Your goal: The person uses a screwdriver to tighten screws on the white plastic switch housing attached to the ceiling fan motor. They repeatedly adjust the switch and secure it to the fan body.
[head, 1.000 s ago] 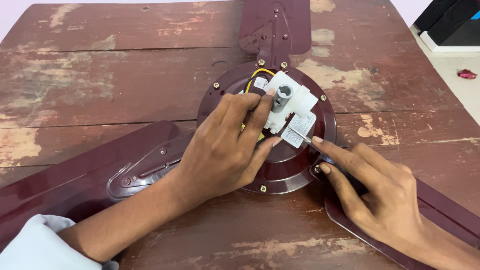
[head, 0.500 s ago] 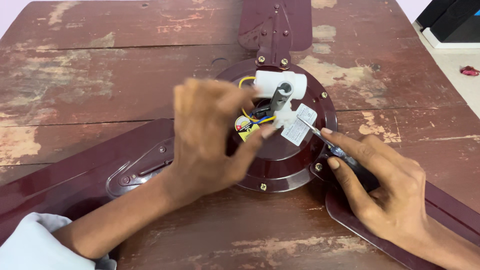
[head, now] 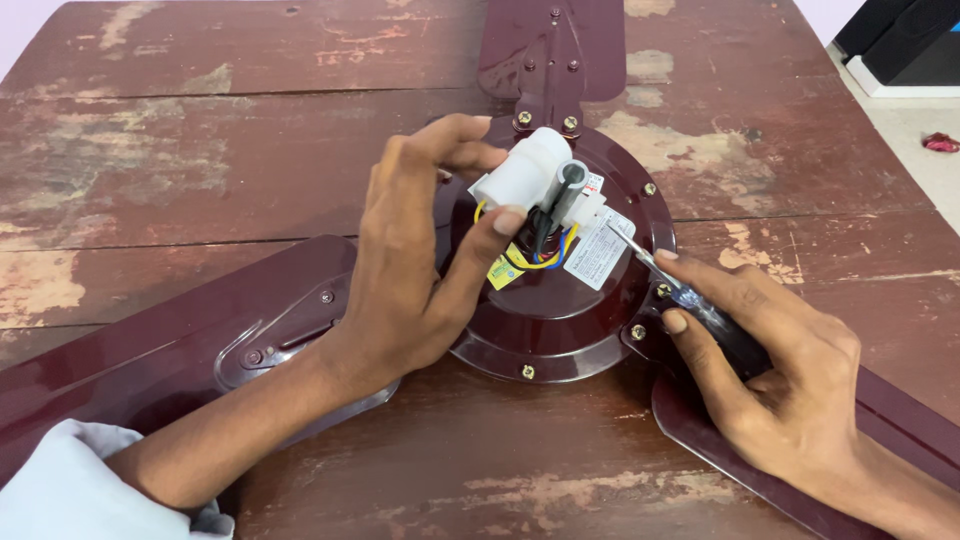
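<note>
pale grey cloth of my left sleeve (head: 70, 480) sits nearest, low at the left corner; from it my forearm runs up and right across a maroon fan blade (head: 150, 350); my left hand (head: 410, 260) is closed on the white capacitor (head: 525, 170), thumb below it and fingers curled over the top, lifting it just off the round motor housing (head: 560, 310); its long axis tilts from lower left to upper right, and yellow and blue wires (head: 545, 255) trail from it down into the hub; my right hand (head: 780, 370) comes in from the lower right, wrapped around a screwdriver (head: 650, 262) whose dark handle hides in my palm; the metal shaft points up and left, its tip at the white label (head: 600, 248) just right of and below the capacitor; so the left hand has the part, the right only nears it; further off, another blade (head: 550, 45) reaches away over the worn wooden table (head: 200, 150); a dark box (head: 900, 45) lies at the far right.
</note>
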